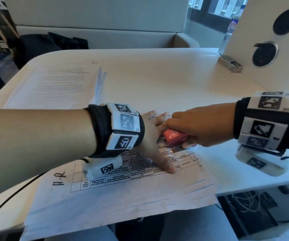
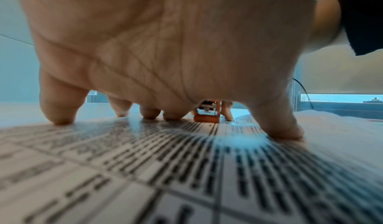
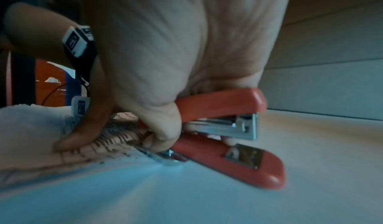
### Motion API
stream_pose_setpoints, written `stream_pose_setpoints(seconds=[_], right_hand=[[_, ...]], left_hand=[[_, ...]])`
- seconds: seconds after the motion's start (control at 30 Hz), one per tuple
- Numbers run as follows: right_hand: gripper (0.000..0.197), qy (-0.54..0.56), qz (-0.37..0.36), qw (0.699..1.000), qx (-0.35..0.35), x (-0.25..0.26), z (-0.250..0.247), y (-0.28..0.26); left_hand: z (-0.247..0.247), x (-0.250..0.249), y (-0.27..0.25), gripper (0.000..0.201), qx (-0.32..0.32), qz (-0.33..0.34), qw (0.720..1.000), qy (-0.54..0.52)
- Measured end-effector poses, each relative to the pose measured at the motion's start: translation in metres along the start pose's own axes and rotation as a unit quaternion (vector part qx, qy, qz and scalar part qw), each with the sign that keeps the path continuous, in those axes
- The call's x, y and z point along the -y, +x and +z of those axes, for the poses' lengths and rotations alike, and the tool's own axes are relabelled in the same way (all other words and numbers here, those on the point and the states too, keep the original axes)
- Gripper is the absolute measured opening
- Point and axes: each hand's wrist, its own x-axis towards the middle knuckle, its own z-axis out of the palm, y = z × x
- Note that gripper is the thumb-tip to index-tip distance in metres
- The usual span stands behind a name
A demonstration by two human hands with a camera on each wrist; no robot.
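A stack of printed sheets with a table of text lies at the near edge of the white table. My left hand presses flat on it, fingers spread, fingertips down on the print. My right hand grips a red stapler just beyond the left hand's fingers. In the right wrist view the stapler has its jaws apart, its nose pointing away from the paper, and its base tilted on the table. The left wrist view shows the stapler end-on behind my fingers.
A second set of printed pages lies at the far left of the table. A white panel with two round black sockets stands at the right, with a small metal box at its foot. A dark bag sits on the bench behind.
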Motion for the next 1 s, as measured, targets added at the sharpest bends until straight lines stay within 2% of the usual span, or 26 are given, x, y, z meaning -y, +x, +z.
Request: stream_pose_setpoints(seconds=[0.07,0.13,0.2,0.27,0.33,0.43,0.5,0.6,0.7,0.77,0.87,1.0], right_hand=[[0.043,-0.066,-0.03,0.997,-0.04,0.003,-0.001,0.001],[0.037,-0.134,-0.089,0.979,-0.125,0.005,-0.001,-0.001],[0.03,-0.155,-0.142,0.961,-0.182,0.005,-0.003,-0.003],[0.017,-0.179,-0.181,0.946,-0.203,0.007,-0.004,-0.005],[0.012,-0.171,-0.192,0.944,-0.207,0.009,-0.005,-0.006],[0.036,-0.085,-0.152,0.968,-0.181,0.01,-0.004,-0.008],[0.043,-0.07,-0.13,0.975,-0.164,0.01,-0.003,-0.007],[0.041,-0.087,-0.103,0.982,-0.131,0.011,-0.007,-0.005],[0.04,0.038,-0.04,0.997,-0.059,0.014,-0.011,-0.006],[0.035,0.107,0.011,0.994,-0.015,0.013,-0.012,-0.006],[0.033,0.156,0.043,0.987,0.008,0.012,-0.011,-0.001],[0.03,0.207,0.079,0.974,0.04,0.011,-0.012,0.003]], left_hand=[[0.0,0.0,0.0,0.123,-0.002,0.001,1.0,0.006],[0.0,0.0,0.0,0.118,-0.002,0.005,1.0,0.002],[-0.001,0.001,-0.002,0.117,-0.007,0.01,1.0,-0.006],[-0.001,0.001,-0.003,0.115,-0.015,0.018,1.0,-0.006],[-0.001,0.001,-0.002,0.116,-0.016,0.016,1.0,-0.003],[0.0,0.002,-0.001,0.118,-0.007,0.009,1.0,-0.027],[0.0,0.001,-0.002,0.117,-0.005,0.004,1.0,-0.025],[-0.001,-0.001,-0.004,0.118,-0.003,-0.008,1.0,-0.002],[-0.002,-0.002,-0.006,0.12,-0.01,0.002,1.0,-0.018],[-0.003,-0.003,-0.008,0.115,-0.009,0.01,1.0,-0.013],[-0.004,-0.004,-0.009,0.11,-0.017,0.029,0.999,-0.013],[0.001,-0.001,-0.002,0.122,-0.01,0.007,1.0,-0.018]])
